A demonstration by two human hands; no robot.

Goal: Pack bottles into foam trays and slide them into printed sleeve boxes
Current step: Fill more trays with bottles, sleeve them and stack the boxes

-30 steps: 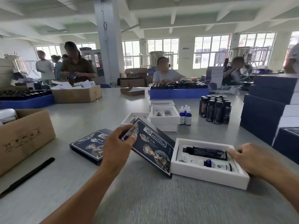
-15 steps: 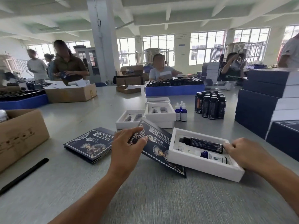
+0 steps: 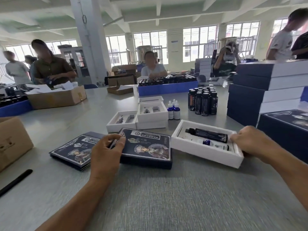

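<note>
A dark blue printed sleeve box (image 3: 146,147) stands opened into shape on the grey table, its open right end facing a white foam tray (image 3: 205,150). The tray holds a black bottle (image 3: 206,133) and a small white bottle with a blue cap (image 3: 215,144), both lying flat. My left hand (image 3: 106,154) grips the sleeve's left end. My right hand (image 3: 251,141) holds the tray's right end. A small gap separates tray and sleeve.
Flat printed sleeves (image 3: 73,151) lie stacked left of my hand. Empty foam trays (image 3: 150,112), small dropper bottles (image 3: 173,109) and upright black bottles (image 3: 203,102) stand behind. Stacked blue boxes (image 3: 260,90) rise at right. A cardboard box (image 3: 11,140) and black pen (image 3: 15,181) sit left. People work across the table.
The sleeve, held tilted and flat a second ago, now rests on the table opened into a box shape. The tray stays under my right hand, lined up with the sleeve's open end.
</note>
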